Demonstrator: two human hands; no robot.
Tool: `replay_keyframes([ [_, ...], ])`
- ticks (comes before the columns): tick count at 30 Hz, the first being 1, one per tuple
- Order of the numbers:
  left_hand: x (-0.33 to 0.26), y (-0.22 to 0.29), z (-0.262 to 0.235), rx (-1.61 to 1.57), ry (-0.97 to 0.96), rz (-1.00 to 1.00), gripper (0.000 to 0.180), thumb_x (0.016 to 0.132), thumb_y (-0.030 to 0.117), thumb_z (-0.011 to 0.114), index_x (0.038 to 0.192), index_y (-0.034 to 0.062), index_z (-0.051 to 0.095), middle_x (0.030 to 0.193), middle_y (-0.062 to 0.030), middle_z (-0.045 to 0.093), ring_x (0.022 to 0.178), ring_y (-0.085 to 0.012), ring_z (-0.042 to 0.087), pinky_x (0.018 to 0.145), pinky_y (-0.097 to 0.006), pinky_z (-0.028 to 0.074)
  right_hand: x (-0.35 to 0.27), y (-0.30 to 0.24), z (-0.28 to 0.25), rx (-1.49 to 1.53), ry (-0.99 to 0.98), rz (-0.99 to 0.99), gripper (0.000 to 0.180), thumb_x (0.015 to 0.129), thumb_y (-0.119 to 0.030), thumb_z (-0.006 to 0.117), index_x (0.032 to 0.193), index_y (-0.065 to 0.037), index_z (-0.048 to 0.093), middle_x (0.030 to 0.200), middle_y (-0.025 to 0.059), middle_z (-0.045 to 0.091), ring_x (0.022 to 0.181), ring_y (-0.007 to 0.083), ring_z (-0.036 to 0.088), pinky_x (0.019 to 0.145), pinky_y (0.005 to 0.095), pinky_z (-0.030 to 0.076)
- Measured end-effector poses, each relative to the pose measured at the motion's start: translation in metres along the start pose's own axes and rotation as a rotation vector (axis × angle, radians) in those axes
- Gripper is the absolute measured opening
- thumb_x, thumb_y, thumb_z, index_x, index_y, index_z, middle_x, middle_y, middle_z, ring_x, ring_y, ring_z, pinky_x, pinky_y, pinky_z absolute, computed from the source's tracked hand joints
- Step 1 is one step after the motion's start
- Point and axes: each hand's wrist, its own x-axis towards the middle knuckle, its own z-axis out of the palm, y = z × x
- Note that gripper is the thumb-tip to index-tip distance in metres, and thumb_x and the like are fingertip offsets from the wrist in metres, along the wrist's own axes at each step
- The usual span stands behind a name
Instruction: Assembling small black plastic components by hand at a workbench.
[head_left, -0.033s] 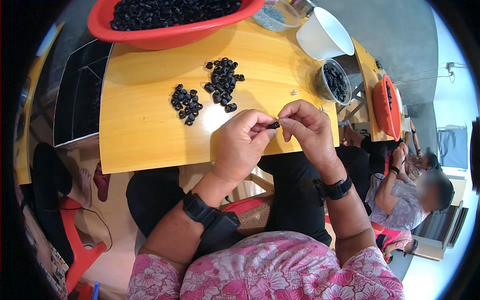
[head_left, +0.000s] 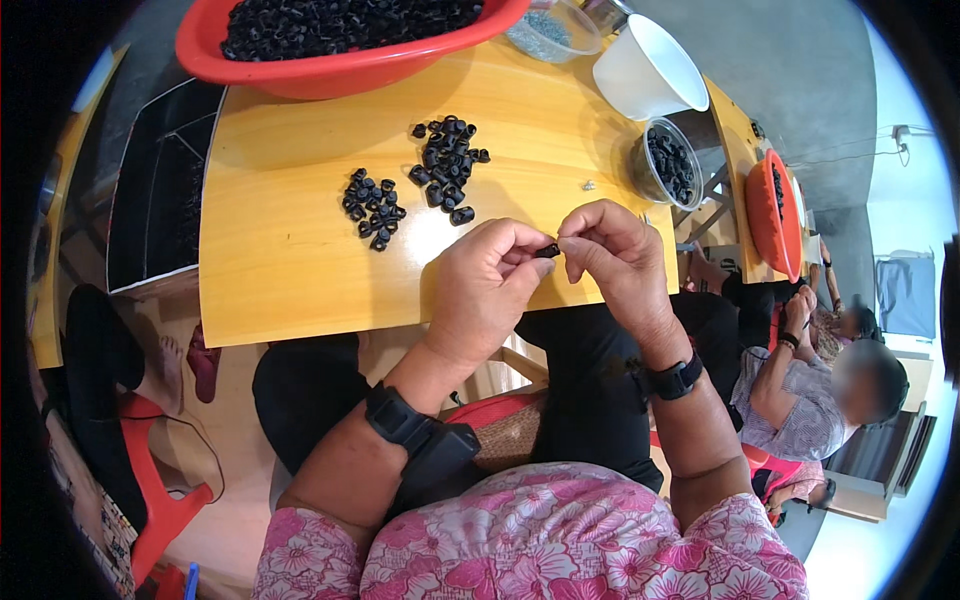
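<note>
Over the table's near edge, my left hand (head_left: 485,275) pinches a small black plastic cap (head_left: 547,251) between thumb and fingertips. My right hand (head_left: 620,260) is close beside it, thumb and forefinger pressed together at the cap's right end. Whatever sits in that right pinch is too small or hidden to make out. Beyond my hands lie two loose groups of black parts: a pile of larger caps (head_left: 446,165) and, to its left, a pile of smaller black pieces (head_left: 372,206). A few tiny silvery bits (head_left: 589,185) rest on the wood past my right hand.
A red basin (head_left: 350,78) full of black parts stands at the far left of the yellow table (head_left: 300,270). At the far right are a clear tub of metal pieces (head_left: 552,38), a white bowl (head_left: 650,70) and a clear container (head_left: 652,180) of black parts. Other people sit nearby.
</note>
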Motion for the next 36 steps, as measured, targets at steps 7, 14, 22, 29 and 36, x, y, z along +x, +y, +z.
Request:
replay_keyframes([
  [7,0.0,-0.002,0.001,-0.085,0.009,-0.06,0.013,0.081,-0.005,0.066,0.093,-0.0017,0.061,0.086,-0.007,0.066,0.076,-0.0105,0.065,0.071,-0.023,0.054,-0.003,0.011,0.005,0.099,0.063,-0.095,0.013,0.083,0.008,0.062,0.094,0.001,0.061,0.088,0.0041,0.063,0.072,0.0099,0.059,0.064,0.0227,0.049],
  [14,0.0,-0.003,0.0,-0.089,-0.002,-0.037,0.01,0.084,-0.005,0.062,0.094,-0.0021,0.061,0.086,-0.0073,0.067,0.078,-0.0103,0.065,0.071,-0.023,0.054,-0.003,0.021,0.0,0.239,0.068,0.005,0.016,0.082,0.009,0.064,0.096,0.002,0.064,0.084,0.0057,0.065,0.072,0.0118,0.062,0.067,0.0247,0.052],
  [22,0.001,0.001,0.0,-0.121,-0.029,-0.032,0.01,0.085,-0.006,0.061,0.094,-0.0024,0.059,0.087,-0.0083,0.068,0.078,-0.0115,0.067,0.071,-0.023,0.055,-0.013,0.017,0.014,0.084,0.162,-0.082,0.015,0.082,0.01,0.062,0.095,0.004,0.066,0.087,0.0078,0.066,0.074,0.0133,0.064,0.07,0.0249,0.053],
  [29,0.001,-0.005,-0.001,-0.145,-0.023,-0.036,0.011,0.084,-0.004,0.063,0.094,-0.0023,0.06,0.087,-0.0086,0.068,0.078,-0.012,0.067,0.07,-0.024,0.055,-0.017,0.026,0.013,-0.042,0.168,-0.269,0.02,0.081,0.015,0.057,0.095,0.004,0.067,0.091,0.0096,0.064,0.075,0.0151,0.065,0.07,0.0245,0.052],
  [36,0.001,-0.002,-0.001,-0.102,-0.007,-0.022,0.011,0.083,-0.003,0.064,0.094,-0.0026,0.06,0.086,-0.0092,0.068,0.076,-0.0126,0.067,0.069,-0.024,0.055,-0.016,0.02,0.014,-0.034,0.166,-0.202,0.018,0.082,0.013,0.058,0.094,0.003,0.067,0.089,0.0084,0.064,0.075,0.0135,0.064,0.069,0.0235,0.052],
])
